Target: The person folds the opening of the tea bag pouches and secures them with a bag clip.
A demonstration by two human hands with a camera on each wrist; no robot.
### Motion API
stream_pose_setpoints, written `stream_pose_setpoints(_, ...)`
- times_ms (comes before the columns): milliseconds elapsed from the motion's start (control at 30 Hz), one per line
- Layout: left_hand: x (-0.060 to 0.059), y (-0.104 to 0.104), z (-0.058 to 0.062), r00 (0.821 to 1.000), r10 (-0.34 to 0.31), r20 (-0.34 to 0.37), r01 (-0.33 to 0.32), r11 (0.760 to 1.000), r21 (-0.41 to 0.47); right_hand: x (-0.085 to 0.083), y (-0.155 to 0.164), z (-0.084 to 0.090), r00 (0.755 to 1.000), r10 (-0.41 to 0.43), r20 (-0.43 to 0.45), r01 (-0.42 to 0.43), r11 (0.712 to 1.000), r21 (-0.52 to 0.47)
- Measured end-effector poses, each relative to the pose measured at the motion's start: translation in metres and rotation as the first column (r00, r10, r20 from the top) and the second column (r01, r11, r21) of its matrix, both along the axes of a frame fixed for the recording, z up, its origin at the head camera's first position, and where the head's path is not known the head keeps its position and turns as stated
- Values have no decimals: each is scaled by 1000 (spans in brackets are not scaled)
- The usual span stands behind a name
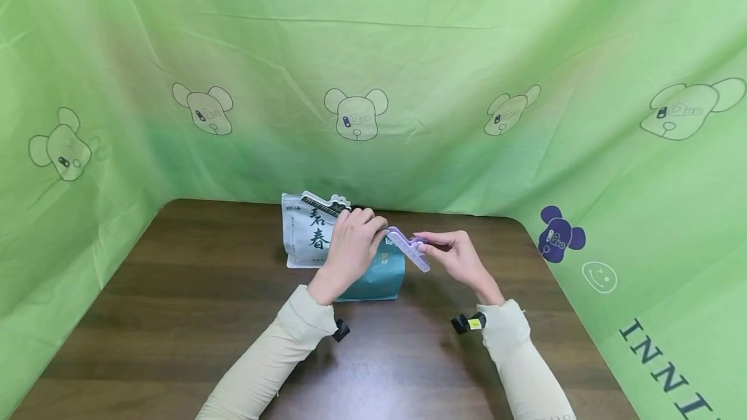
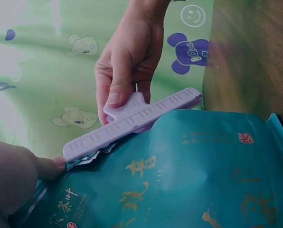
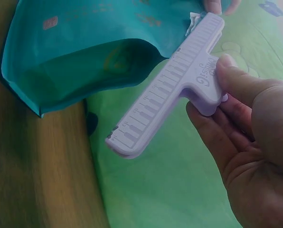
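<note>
My left hand (image 1: 350, 245) pinches the top edge of a teal tea bag (image 1: 376, 282), which stands upright with gold lettering on its front. Between thumb and fingers, my right hand (image 1: 458, 258) grips the handles of a lilac bag clip (image 1: 410, 250) with a piano-key pattern. In the left wrist view, the clip's long bar (image 2: 132, 124) slants over the bag's crumpled top edge, one end right by my left fingertip (image 2: 59, 161). The right wrist view shows the bar's other end (image 3: 127, 140) sticking out past the bag (image 3: 99, 57).
A pale tea bag (image 1: 300, 238) with dark lettering stands behind and to the left, a black-and-white clip (image 1: 320, 203) along its top. The brown wooden table (image 1: 204, 316) is enclosed at the back and sides by a green curtain (image 1: 280, 148) printed with bears.
</note>
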State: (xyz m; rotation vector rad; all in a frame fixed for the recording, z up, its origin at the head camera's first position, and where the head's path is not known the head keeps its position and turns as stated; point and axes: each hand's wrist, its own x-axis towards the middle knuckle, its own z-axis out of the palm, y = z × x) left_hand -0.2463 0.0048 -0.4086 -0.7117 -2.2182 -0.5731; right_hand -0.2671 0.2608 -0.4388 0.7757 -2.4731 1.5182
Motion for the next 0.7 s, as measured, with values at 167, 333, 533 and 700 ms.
stream_pose_setpoints(167,-1,-3,0,999,-49,-17,48,998,-30,-3,-7,-2,1000,24,-7,-25,999,-39)
stream_pose_setpoints(333,-1,-5,1,996,-85,-22,84,995,-50,-4,-11,-1,999,34,-42,-36,997,-63)
stream_pose_setpoints(533,-1,-6,1,996,-91,3,91,995,-28,-4,-14,2,998,30,-49,-32,998,-56)
stream_pose_setpoints(700,-2,-6,-3,994,-107,-28,108,994,33,-5,-14,3,998,26,-56,-28,999,-46)
